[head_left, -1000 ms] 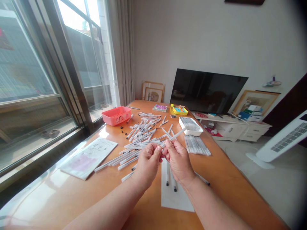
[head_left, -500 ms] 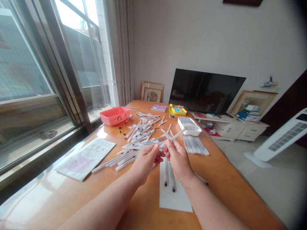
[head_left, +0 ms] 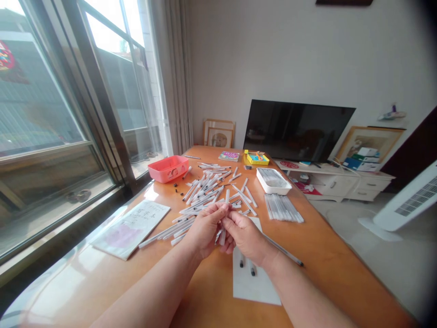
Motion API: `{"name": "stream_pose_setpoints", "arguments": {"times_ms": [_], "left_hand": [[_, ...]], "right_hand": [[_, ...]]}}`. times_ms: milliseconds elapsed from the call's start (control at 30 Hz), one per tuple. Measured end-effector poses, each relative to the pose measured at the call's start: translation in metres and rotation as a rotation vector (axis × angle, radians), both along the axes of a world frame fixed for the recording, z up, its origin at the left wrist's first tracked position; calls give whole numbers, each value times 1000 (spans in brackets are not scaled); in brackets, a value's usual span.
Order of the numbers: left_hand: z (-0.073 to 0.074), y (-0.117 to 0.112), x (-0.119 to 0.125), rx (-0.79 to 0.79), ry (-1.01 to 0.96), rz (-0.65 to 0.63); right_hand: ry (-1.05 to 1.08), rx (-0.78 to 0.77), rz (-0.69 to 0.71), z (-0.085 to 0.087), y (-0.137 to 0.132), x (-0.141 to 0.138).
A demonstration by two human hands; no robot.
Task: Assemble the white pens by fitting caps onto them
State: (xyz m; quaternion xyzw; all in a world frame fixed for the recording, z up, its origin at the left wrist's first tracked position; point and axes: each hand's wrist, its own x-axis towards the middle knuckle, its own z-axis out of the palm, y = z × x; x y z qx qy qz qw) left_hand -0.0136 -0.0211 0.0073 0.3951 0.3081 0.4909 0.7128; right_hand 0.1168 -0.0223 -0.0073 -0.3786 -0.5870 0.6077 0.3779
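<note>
My left hand (head_left: 208, 229) and my right hand (head_left: 245, 233) meet over the table, fingers closed together. A translucent white pen (head_left: 227, 197) stands up from between them, pinched by both; its lower part is mostly hidden. Another slim, pale piece (head_left: 222, 237) shows below my fingers. Beyond my hands lies a loose heap of pens (head_left: 205, 189), many with black ends. Under my right forearm is a white sheet of paper (head_left: 252, 291), with black-tipped pens (head_left: 253, 271) on it. One more pen (head_left: 287, 253) lies beside my right wrist.
A red plastic basket (head_left: 167, 172) and a notebook (head_left: 131, 228) are on the left. A white tray (head_left: 278, 189) holding pens stands at right, near a neat row of pens (head_left: 283, 208). Farther back are a yellow box (head_left: 256, 160) and a colourful booklet (head_left: 229, 156).
My hands have come closer together. The pen that slanted to the upper right from my right hand now points up between both hands. The view has shifted slightly.
</note>
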Motion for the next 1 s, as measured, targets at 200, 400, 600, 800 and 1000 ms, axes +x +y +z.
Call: {"name": "stream_pose_setpoints", "arguments": {"times_ms": [200, 400, 600, 800, 1000], "left_hand": [[-3, 12, -8, -44, -87, 336], [-4, 16, -14, 81, -46, 447], [-3, 15, -16, 224, 137, 416], [0, 9, -10, 172, 86, 408], [-3, 7, -10, 196, 154, 286]], "right_hand": [[147, -149, 46, 4, -2, 3], [23, -83, 5, -3, 0, 2], [-73, 9, -79, -5, 5, 4], [-104, 36, -44, 2, 5, 9], [-153, 177, -122, -5, 10, 11]]}}
